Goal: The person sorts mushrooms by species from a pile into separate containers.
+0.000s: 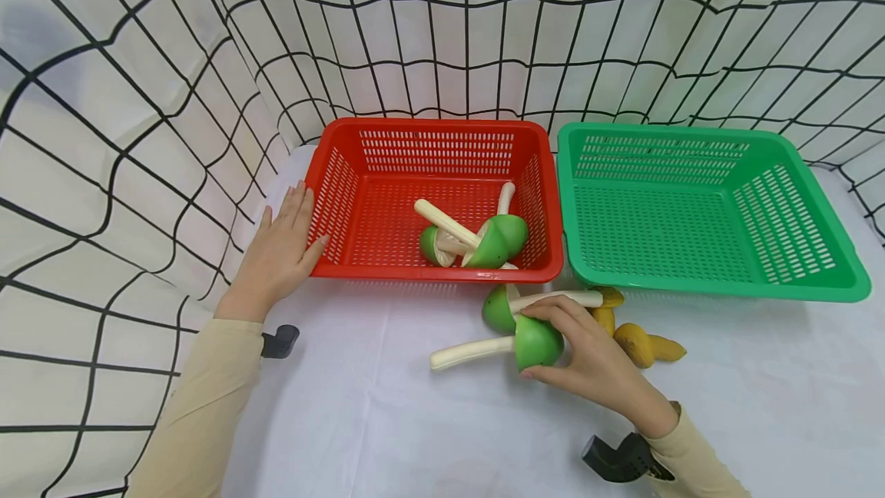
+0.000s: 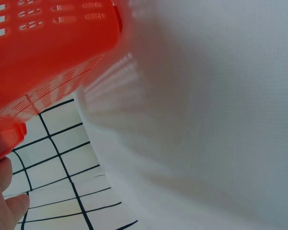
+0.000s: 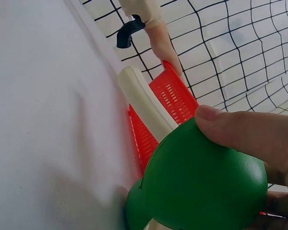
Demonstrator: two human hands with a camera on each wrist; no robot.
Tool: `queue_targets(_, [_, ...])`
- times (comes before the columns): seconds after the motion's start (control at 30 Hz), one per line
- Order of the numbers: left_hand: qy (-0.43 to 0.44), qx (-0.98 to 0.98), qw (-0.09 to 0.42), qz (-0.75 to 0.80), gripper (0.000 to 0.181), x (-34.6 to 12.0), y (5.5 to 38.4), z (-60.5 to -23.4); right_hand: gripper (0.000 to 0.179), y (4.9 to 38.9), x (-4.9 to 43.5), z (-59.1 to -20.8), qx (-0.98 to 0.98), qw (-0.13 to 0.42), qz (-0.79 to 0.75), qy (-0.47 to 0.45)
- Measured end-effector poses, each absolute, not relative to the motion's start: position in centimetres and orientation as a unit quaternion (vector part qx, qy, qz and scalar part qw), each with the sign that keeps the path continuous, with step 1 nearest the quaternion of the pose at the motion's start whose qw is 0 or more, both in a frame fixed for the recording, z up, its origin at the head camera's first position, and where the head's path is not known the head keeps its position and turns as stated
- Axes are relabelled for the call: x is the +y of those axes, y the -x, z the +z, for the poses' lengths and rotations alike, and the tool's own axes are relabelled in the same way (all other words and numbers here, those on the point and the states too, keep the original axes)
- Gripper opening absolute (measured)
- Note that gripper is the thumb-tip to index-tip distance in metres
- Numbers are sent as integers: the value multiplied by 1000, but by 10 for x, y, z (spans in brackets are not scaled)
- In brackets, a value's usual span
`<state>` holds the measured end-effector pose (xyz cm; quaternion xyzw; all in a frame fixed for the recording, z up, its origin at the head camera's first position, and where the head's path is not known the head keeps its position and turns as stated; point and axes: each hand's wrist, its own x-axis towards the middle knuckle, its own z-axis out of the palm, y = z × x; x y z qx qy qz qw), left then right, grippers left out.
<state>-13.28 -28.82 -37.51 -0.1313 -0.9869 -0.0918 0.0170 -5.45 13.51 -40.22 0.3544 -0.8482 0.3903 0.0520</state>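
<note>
My right hand [image 1: 588,360] grips the green cap of a toy mushroom [image 1: 477,350] between thumb and fingers, its pale stem pointing left. In the right wrist view the thumb presses on the rounded green cap [image 3: 201,177]. Just behind it on the cloth lies another green-capped mushroom [image 1: 499,310], its stem running to the right. My left hand [image 1: 280,248] rests with outstretched fingers on the left rim of the red basket [image 1: 429,275]. Several green-capped mushrooms [image 1: 492,248] lie inside that basket, toward its front right.
To the right of the red basket stands a green basket [image 1: 726,293]. Small yellow mushroom-like pieces [image 1: 636,344] lie on the white cloth [image 1: 359,406] in front of it. A black wire grid [image 1: 466,37] over white sheeting rises behind and along the left.
</note>
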Motion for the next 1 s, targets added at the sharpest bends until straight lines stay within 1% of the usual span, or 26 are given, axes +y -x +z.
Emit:
queue_targets(0.43, [130,-987,18,-89,71,-287,132,-373,67,53,135,-400,-854,49,391,-340])
queue_targets(1.0, [129,-987,16,-95,71,-287,132,-374,65,54,135,-397,-855,81,384,-340])
